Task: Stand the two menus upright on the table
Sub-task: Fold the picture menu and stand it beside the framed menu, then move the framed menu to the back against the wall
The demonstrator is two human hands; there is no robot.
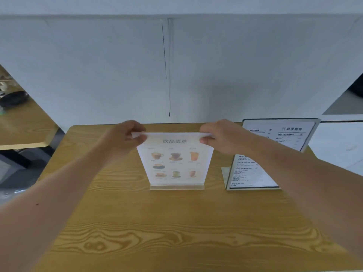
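Note:
A drinks menu (pixel 175 161) with pictures of cups stands upright in a clear holder, its base resting on the wooden table (pixel 176 228) near the middle. My left hand (pixel 122 139) pinches its top left corner and my right hand (pixel 220 137) pinches its top right corner. A second menu (pixel 275 154), white with black text in an L-shaped stand, stands upright to the right, partly hidden behind my right forearm.
A white partition wall (pixel 176 71) rises just behind the table's far edge. Another wooden table (pixel 21 124) with a dark round object (pixel 13 98) is at the left. A white surface (pixel 337 146) lies to the right.

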